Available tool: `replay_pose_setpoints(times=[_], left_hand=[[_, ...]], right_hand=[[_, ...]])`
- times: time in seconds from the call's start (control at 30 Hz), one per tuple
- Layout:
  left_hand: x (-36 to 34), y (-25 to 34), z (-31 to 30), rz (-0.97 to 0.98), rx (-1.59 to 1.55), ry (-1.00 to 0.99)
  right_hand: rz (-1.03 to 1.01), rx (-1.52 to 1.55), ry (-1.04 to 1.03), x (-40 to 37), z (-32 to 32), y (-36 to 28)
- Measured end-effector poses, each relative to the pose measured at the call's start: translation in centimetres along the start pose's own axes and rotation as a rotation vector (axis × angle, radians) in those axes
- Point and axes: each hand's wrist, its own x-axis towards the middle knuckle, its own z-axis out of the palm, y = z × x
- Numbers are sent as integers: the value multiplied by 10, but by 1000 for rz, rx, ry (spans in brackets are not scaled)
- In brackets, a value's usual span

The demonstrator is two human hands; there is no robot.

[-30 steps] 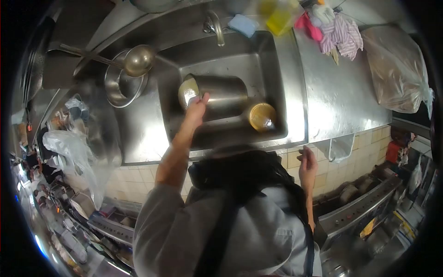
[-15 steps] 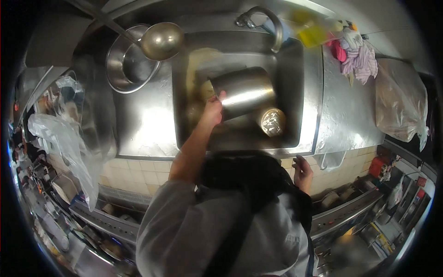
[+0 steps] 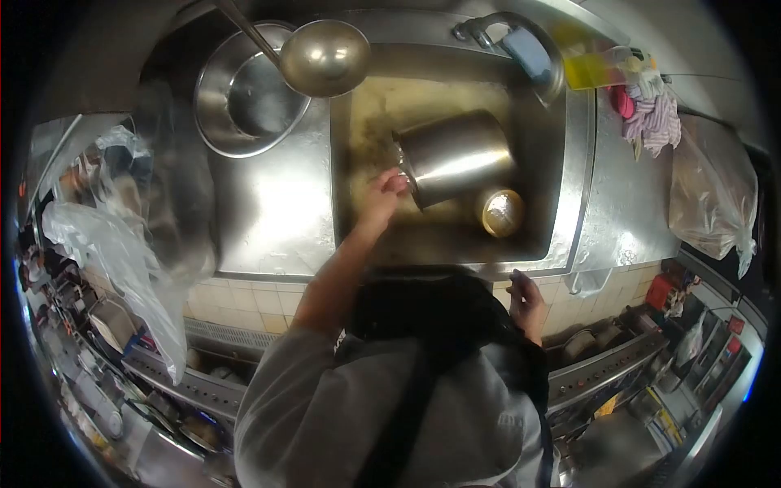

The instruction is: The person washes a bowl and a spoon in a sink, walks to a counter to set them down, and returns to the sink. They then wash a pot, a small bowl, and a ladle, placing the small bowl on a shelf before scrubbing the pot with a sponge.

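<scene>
My left hand (image 3: 389,191) is closed on the handle side of a tall stainless steel pot (image 3: 460,159). The pot lies tilted on its side inside the metal sink (image 3: 455,248), its left end lower left near my fingers. Cloudy yellowish liquid (image 3: 370,122) spreads over the sink floor around it. Just right of the pot sits a small round golden-rimmed container (image 3: 502,213), with something shiny inside. My right hand (image 3: 527,301) hangs by the sink's front edge, apart from the pot, its fingers loosely curled and spread, with nothing visible in them.
A large ladle (image 3: 327,61) hangs in front of a steel basin (image 3: 224,102) on the left counter. Behind the sink, a faucet (image 3: 553,73) curves beside a blue sponge (image 3: 529,53). Rightward are a yellow bottle (image 3: 586,71), striped cloths (image 3: 651,122) and a plastic bag (image 3: 709,195).
Cloudy liquid now covers much more of the sink floor, along the back as well as the left. The pot stays held on its side by my left hand. The view has shifted slightly.
</scene>
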Motion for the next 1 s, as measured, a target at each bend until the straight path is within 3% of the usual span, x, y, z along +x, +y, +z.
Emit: replay_pose_setpoints(times=[0.1, 0.2, 0.3, 0.33, 0.4, 0.5, 0.6, 0.7, 0.8, 0.9, 1.0], left_hand=[[-7, 13, -12, -78, 292, -8], [-17, 14, 10, 46, 61, 87], [-15, 14, 50, -97, -37, 198], [0, 8, 47, -231, 152, 33], [18, 0, 56, -305, 138, -76], [19, 21, 80, -368, 132, 152], [36, 20, 83, -246, -10, 326], [6, 47, 48, -220, -477, -32], [-24, 73, 28, -209, -632, -223], [-28, 77, 18, -220, -749, -365], [-31, 81, 24, -174, -800, -369]], right_hand=[[6, 25, 9, 1, 9, 10], [19, 21, 14, 4, 10, -3], [-37, -42, 14, 5, 9, -1], [-73, -66, 13, 7, 9, 6], [-123, -113, 13, 8, 4, 7], [-141, -139, 26, 15, -8, -11], [-88, -100, 45, 15, -15, -9], [-62, -75, 13, 17, -16, 1], [-38, -69, -28, 21, -12, 0], [-55, -63, -60, 37, -12, -18], [-109, -19, -67, 50, -9, -8]])
